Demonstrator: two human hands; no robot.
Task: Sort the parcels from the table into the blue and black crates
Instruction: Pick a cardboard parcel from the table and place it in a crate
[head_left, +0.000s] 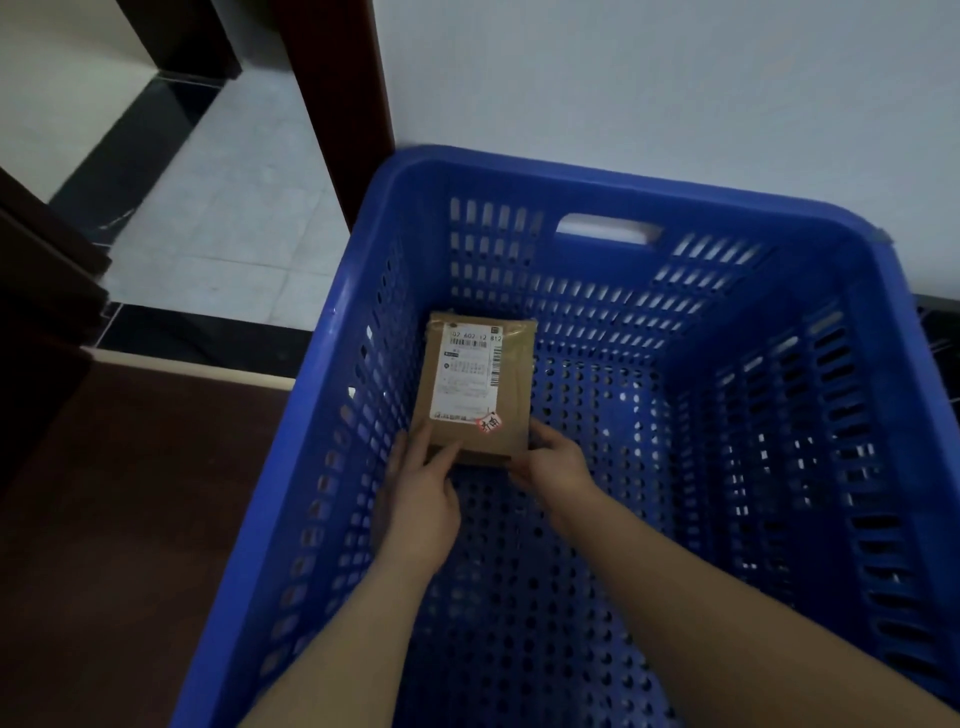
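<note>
Both forearms reached into blue crate (883, 332); left hand (421, 493) and right hand (558, 460) pinched parcel (480, 384) near end, long axis running away, left of centre.

I see the blue crate (597, 179) as perforated moulded plastic with a slight sheen. The parcel (478, 384) reads as matt brown cardboard carrying a smooth white paper label (470, 374). I note glossy floor tiles (223, 208).

Surface: dark reddish-brown floor (119, 519) meeting pale tiled floor (223, 218) | On it: large blue perforated plastic crate (649, 182), standing against white wall (649, 78)
</note>
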